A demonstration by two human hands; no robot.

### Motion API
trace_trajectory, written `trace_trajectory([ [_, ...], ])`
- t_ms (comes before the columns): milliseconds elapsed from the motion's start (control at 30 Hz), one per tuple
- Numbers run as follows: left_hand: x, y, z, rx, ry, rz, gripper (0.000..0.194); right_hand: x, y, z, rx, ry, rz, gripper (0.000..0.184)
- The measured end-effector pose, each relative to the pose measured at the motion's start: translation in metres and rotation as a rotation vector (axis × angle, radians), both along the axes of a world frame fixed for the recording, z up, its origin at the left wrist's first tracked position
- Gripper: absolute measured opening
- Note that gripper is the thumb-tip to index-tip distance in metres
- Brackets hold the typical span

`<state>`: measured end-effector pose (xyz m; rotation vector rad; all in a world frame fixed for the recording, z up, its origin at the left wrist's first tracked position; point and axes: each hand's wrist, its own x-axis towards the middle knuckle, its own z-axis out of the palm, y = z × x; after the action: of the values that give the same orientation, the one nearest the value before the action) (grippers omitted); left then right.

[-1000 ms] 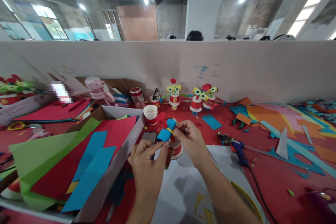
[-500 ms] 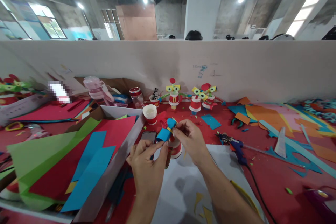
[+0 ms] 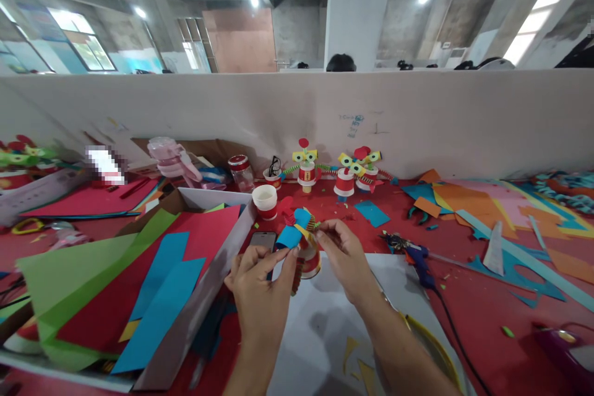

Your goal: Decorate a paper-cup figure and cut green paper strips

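My left hand (image 3: 262, 281) pinches a blue paper tube (image 3: 288, 237) between thumb and forefinger. The tube is part of a paper-cup figure that also has a second blue tube, a yellow piece between them and a red paper piece (image 3: 288, 204) on top. Its red-and-white cup (image 3: 310, 261) is tilted below, partly behind my left fingers, and a pleated strip hangs beside the cup. Thumb and forefinger of my right hand (image 3: 342, 255) are closed at the end of another pleated paper strip (image 3: 311, 220), at the figure's right side.
Three finished-looking cup figures (image 3: 307, 174) stand by the partition. White paper cups (image 3: 265, 199) and a phone (image 3: 263, 239) are behind my left hand. A box (image 3: 160, 337) of coloured paper lies left. To the right are a glue gun (image 3: 417, 255), its cord and paper scraps (image 3: 487, 210).
My right hand has shifted slightly right, away from the blue tubes, so more of the pleated strip shows. The left hand keeps its hold on the tube.
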<state>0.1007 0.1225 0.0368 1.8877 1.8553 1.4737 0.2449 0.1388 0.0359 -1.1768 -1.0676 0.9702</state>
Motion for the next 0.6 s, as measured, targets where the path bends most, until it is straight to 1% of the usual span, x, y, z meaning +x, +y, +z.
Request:
trace_trajectory([
  [100, 0.003, -0.001, 0.005, -0.007, -0.018, 0.012, 0.021, 0.005, -0.009, -0.007, -0.036, -0.024, -0.135, 0.015],
  [167, 0.004, -0.002, 0.006, -0.007, -0.010, 0.014, 0.020, 0.006, -0.017, -0.016, -0.070, 0.002, -0.225, 0.014],
  [200, 0.005, -0.002, 0.006, -0.003, -0.002, 0.021, 0.019, 0.006, -0.021, -0.021, -0.092, 0.012, -0.244, 0.014],
  [233, 0.005, -0.002, 0.006, 0.004, 0.006, 0.026, 0.018, 0.005, -0.025, -0.027, -0.113, 0.014, -0.244, 0.014],
  [333, 0.005, -0.003, 0.004, 0.021, 0.029, 0.014, 0.017, 0.001, -0.031, -0.040, -0.155, -0.011, -0.186, 0.019],
  [433, 0.005, -0.003, 0.004, 0.034, 0.048, 0.003, 0.018, -0.002, -0.031, -0.046, -0.153, -0.040, -0.162, 0.026],
  [500, 0.005, -0.004, 0.005, 0.036, 0.077, 0.011, 0.019, -0.003, -0.031, -0.047, -0.107, -0.142, -0.174, 0.029],
  [567, 0.006, -0.005, 0.008, 0.036, 0.110, 0.019, 0.019, -0.003, -0.033, -0.048, -0.010, -0.349, -0.222, 0.028],
  [600, 0.006, -0.006, 0.008, 0.040, 0.126, 0.025, 0.019, -0.002, -0.033, -0.049, 0.049, -0.478, -0.269, 0.026],
])
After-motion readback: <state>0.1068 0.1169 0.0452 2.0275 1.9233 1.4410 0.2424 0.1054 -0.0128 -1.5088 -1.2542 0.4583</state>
